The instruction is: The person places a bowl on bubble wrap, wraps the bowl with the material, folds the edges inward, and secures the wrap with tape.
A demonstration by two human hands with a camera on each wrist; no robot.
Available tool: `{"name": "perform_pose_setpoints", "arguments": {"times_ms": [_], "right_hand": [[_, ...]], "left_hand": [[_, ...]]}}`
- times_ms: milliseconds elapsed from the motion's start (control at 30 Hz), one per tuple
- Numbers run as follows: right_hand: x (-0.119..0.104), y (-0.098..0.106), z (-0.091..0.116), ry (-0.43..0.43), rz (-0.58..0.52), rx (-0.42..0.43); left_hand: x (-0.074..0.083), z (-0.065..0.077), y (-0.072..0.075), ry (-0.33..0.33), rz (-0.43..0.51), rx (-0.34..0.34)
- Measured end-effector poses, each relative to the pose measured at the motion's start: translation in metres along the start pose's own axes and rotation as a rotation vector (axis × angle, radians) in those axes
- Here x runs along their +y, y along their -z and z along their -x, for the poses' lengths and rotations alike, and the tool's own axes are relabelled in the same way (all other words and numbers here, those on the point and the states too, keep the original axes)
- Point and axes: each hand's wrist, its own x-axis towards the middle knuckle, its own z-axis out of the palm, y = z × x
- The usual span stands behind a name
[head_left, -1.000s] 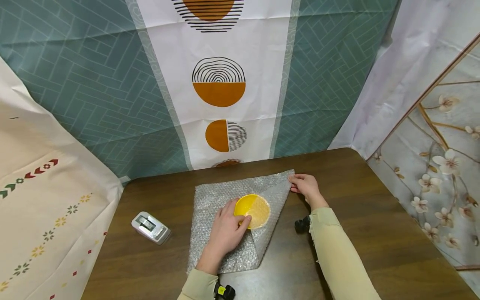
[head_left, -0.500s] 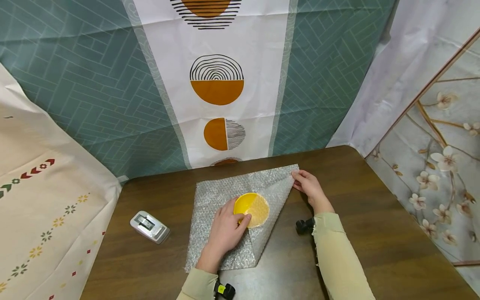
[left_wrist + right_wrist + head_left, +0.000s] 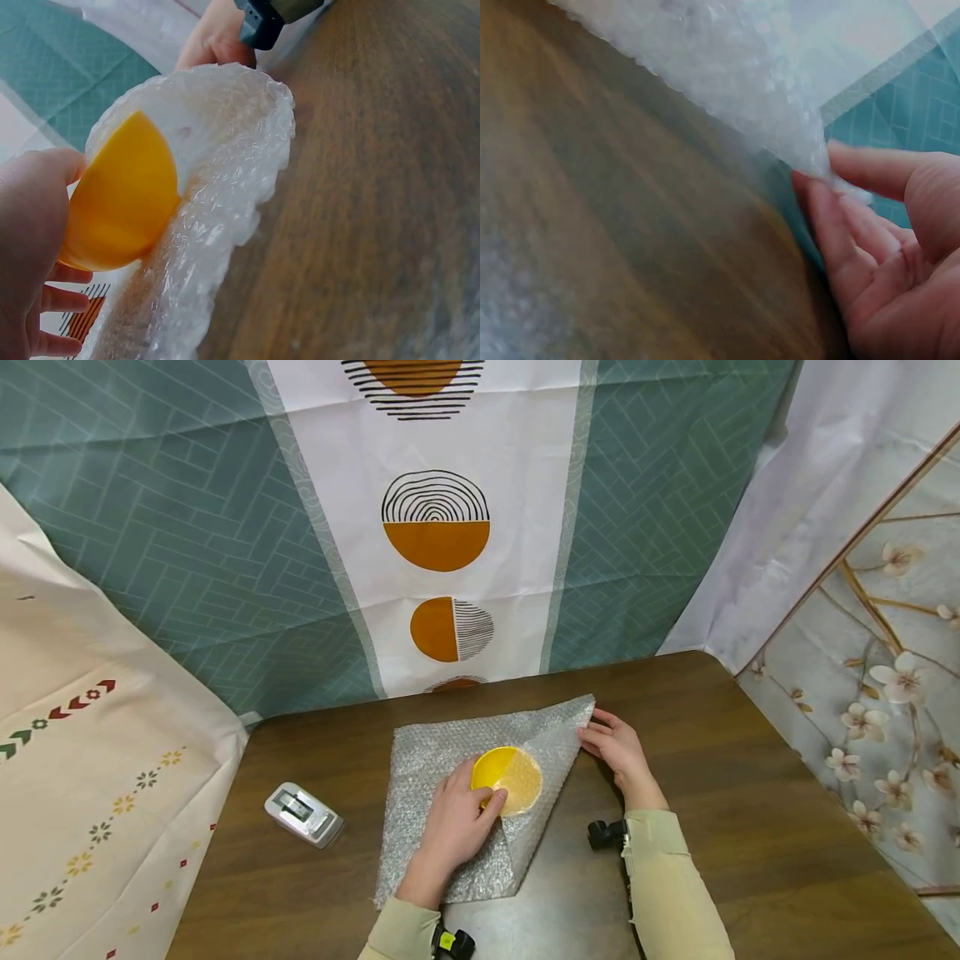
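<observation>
A yellow bowl (image 3: pixel 491 766) sits on a sheet of bubble wrap (image 3: pixel 420 768), whose right side is folded over and covers about half of the bowl. My left hand (image 3: pixel 453 814) grips the bowl at its left side, thumb over the near rim; the left wrist view shows its yellow outer wall (image 3: pixel 124 202). At the far right corner of the wrap, my right hand (image 3: pixel 618 752) pinches the edge between thumb and fingers. That pinched corner (image 3: pixel 810 150) is drawn to a point in the right wrist view.
A grey-and-white tape dispenser-like device (image 3: pixel 303 814) lies on the brown wooden table (image 3: pixel 300 893), left of the wrap. Patterned cloths hang behind the table (image 3: pixel 480 552) and along both sides. Each wrist wears a black camera.
The right hand first drew the wrap's corner up and to the right, then its fingers shifted slightly down along the edge. The left hand keeps its hold on the bowl.
</observation>
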Motion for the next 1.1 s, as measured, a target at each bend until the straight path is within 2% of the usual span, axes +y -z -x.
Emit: {"name": "perform_pose_setpoints", "arguments": {"times_ms": [133,233,467,633,767,900,1100], "right_hand": [[0.002,-0.004,0.0,0.049,0.031,0.056],[0.001,-0.008,0.001,0.113,0.101,0.082],[-0.015,-0.013,0.009,0.303,0.377,0.093],[-0.032,-0.015,0.019,0.395,0.537,-0.008],[-0.046,-0.019,0.031,0.427,0.595,-0.12],[-0.057,-0.025,0.041,0.467,0.657,-0.181],[-0.064,-0.035,0.055,0.593,0.777,-0.268]], "left_hand": [[0.001,0.0,0.0,0.0,0.014,0.001],[0.002,0.0,0.001,-0.001,0.016,0.001],[0.002,-0.001,0.001,-0.005,0.027,0.001],[0.002,-0.002,0.0,-0.012,0.037,0.008],[0.002,-0.002,0.001,-0.022,0.026,0.015],[0.004,-0.003,0.001,-0.017,0.0,-0.002],[0.007,-0.001,-0.001,-0.027,-0.035,0.018]]}}
